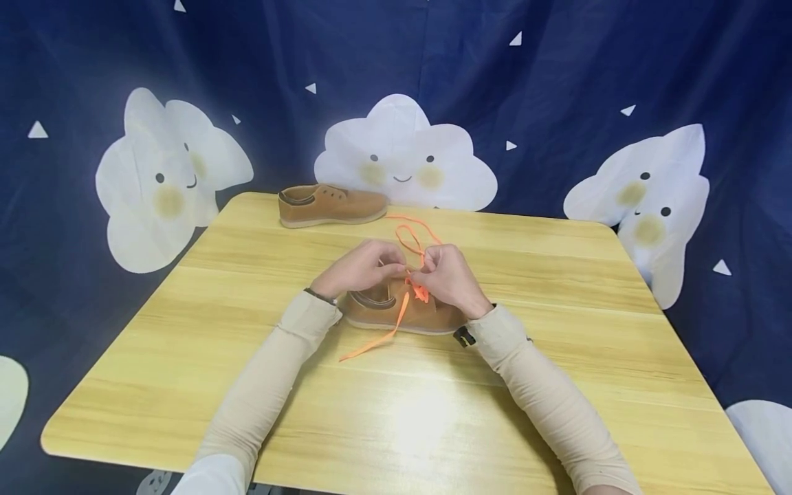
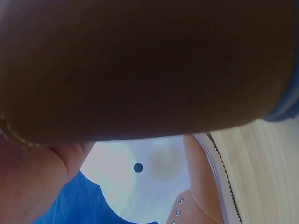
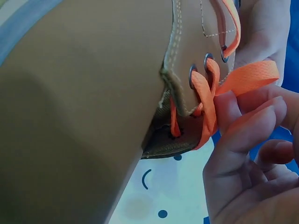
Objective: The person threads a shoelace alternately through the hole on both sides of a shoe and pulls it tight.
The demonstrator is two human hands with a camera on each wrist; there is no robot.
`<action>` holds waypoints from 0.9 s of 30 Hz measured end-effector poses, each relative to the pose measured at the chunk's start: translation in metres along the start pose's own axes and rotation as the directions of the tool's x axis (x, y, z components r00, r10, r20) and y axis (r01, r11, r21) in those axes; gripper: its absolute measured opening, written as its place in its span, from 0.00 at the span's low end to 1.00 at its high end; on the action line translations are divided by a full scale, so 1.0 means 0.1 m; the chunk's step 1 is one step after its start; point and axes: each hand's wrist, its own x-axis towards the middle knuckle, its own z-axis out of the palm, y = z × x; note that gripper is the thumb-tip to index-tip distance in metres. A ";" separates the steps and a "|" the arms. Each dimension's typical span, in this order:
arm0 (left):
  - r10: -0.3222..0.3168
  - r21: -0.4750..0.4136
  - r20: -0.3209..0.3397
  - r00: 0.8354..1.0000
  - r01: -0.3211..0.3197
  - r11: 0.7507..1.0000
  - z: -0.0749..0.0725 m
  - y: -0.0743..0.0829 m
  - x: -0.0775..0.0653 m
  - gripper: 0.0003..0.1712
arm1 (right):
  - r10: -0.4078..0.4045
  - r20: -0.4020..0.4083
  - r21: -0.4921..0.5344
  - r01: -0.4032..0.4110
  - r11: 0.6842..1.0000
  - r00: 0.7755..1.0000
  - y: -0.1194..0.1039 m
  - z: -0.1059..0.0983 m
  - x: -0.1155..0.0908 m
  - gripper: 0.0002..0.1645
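Observation:
A brown leather shoe (image 1: pixel 445 317) rests on the table with its toe to the right. Its orange shoelace (image 1: pixel 401 313) is threaded through the eyelets and loosely bunched over the tongue. From the left, my left hand (image 1: pixel 371 267) reaches over the shoe's opening and pinches the lace between thumb and fingertips. My right hand (image 1: pixel 450 278) pinches the lace close by, the two sets of fingertips nearly meeting. Its curled fingers (image 3: pixel 247 130) lie beside the crossed lace (image 3: pixel 205 102) in the right wrist view. The shoe's side (image 2: pixel 149 74) blocks much of the left wrist view.
Another brown shoe (image 1: pixel 334 206) stands at the back of the wooden table (image 1: pixel 185 344). One lace end trails toward the front, and the other loops back near that shoe. A dark blue curtain (image 1: pixel 266 62) with clouds hangs behind.

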 end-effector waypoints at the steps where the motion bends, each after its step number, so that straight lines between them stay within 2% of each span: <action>1: 0.002 -0.003 -0.001 1.000 -0.002 1.000 0.00 0.00 0.00 0.05 | -0.001 -0.003 0.001 0.001 1.000 1.000 0.00 0.00 0.00 0.31; 8: 0.025 -0.022 0.000 1.000 -0.025 0.999 0.00 -0.03 0.00 0.05 | 0.035 0.028 0.103 -0.038 0.994 0.999 0.00 0.04 -0.01 0.30; 13: 0.031 -0.106 0.013 0.999 -0.029 0.994 0.00 -0.04 0.00 0.05 | 0.048 0.035 0.117 -0.051 0.992 0.998 0.01 0.07 -0.02 0.31; 17: 0.006 -0.199 0.022 1.000 -0.001 0.980 -0.01 -0.06 -0.01 0.09 | 0.039 0.022 0.072 -0.040 0.997 0.999 0.01 0.07 -0.03 0.31; 21: -0.030 -0.284 0.040 0.999 0.040 0.958 -0.01 -0.07 -0.02 0.15 | 0.007 0.000 -0.032 -0.007 0.999 1.000 -0.01 0.05 -0.03 0.29; 27: -0.086 -0.335 0.039 0.996 0.094 0.937 0.01 -0.08 -0.02 0.17 | -0.023 0.021 -0.142 0.026 0.990 1.000 -0.05 0.01 -0.05 0.27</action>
